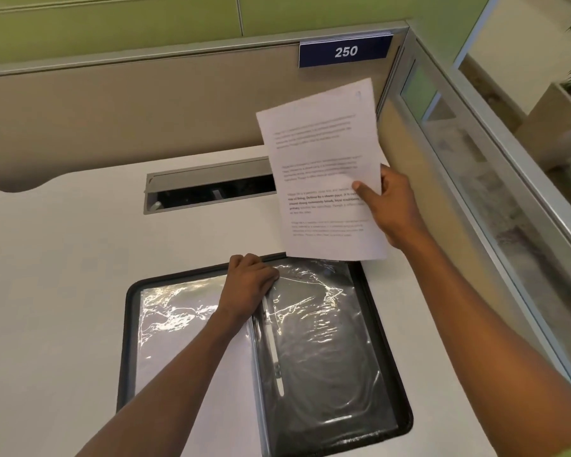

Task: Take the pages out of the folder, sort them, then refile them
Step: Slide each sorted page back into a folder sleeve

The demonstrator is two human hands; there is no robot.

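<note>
A black display folder (381, 328) lies open on the white desk, its clear plastic sleeves shining. The left sleeve (185, 328) holds a white sheet; the right sleeve (323, 344) looks dark, with no sheet visible in it. My left hand (249, 288) rests with curled fingers on the top of the folder's spine, gripping the sleeve edge there. My right hand (389, 206) holds a printed white page (323, 166) in the air above the folder's far right corner, thumb on the front of the sheet.
A grey cable slot (208, 189) with its lid raised is set into the white desk (63, 275) behind the folder. A beige partition with a blue "250" sign (345, 51) stands at the back, and a glass panel (475, 179) runs along the right.
</note>
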